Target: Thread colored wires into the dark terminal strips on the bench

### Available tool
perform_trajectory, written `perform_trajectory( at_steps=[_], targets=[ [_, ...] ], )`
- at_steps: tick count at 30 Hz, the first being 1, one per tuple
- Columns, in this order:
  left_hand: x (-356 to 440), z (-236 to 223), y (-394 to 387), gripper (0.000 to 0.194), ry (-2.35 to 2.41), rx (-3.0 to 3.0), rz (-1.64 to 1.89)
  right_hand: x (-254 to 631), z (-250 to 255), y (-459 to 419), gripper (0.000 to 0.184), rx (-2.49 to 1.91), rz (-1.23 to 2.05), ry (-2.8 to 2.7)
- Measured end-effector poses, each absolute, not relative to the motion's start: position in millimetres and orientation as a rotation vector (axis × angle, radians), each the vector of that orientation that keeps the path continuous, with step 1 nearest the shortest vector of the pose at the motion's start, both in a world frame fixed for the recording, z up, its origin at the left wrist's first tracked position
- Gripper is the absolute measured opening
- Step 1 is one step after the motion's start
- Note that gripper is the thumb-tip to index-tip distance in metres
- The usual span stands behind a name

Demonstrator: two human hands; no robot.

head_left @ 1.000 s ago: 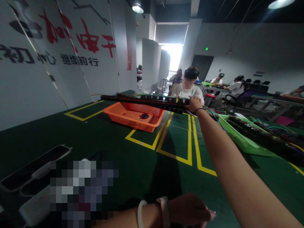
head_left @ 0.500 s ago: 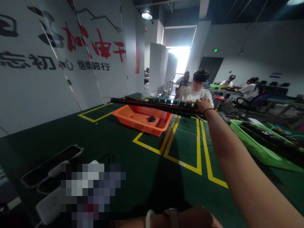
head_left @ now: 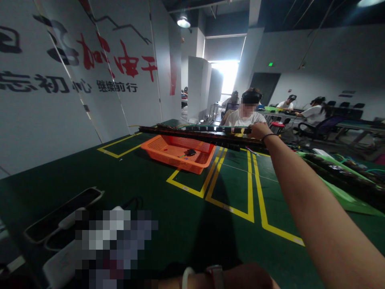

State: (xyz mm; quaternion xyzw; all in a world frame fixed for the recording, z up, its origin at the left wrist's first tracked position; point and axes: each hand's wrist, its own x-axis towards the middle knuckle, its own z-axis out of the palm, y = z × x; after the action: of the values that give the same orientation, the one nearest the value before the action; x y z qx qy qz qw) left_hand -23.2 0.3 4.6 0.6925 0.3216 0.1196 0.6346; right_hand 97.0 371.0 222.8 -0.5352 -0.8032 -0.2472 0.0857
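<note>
My right arm reaches far across the green table, and my right hand [head_left: 259, 130] is closed on one end of a long black strip [head_left: 192, 133] with coloured wires, held level above the table. The strip runs leftwards over an orange basket [head_left: 168, 149] that has a small black part [head_left: 190, 152] inside. My left hand [head_left: 249, 279] rests at the bottom edge of the view, with a watch and a bracelet on the wrist; its fingers are out of sight.
Yellow tape outlines mark the green table [head_left: 234, 188]. A green tray [head_left: 345, 196] with more black strips lies at the right. White power strips and a dark tray [head_left: 60, 214] sit at the near left. A person [head_left: 245, 114] sits opposite; others work at desks behind.
The view has shifted slightly; my right hand still holds the long strip above the orange basket, a little lower and closer to it. My left hand has slid down to the bottom edge.
</note>
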Motion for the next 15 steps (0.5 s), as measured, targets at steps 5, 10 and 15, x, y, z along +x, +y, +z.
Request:
perform_trajectory(
  at_steps=[5, 10, 15],
  targets=[
    [-19.3, -4.5, 2.1, 0.056, 0.787, 1.638, 0.280, 103.1, 248.5, 351.9, 0.051, -1.415, -0.802, -2.368],
    [-16.9, -3.0, 0.0, 0.053, 0.827, 1.615, 0.295, 96.3, 258.4, 290.8, 0.059, -1.155, -0.890, -2.323],
    [-11.2, -6.2, 1.2, 0.047, 0.866, 1.684, 0.271, 75.1, 240.7, 202.9, 0.048, -0.957, -1.064, -2.273]
  ],
)
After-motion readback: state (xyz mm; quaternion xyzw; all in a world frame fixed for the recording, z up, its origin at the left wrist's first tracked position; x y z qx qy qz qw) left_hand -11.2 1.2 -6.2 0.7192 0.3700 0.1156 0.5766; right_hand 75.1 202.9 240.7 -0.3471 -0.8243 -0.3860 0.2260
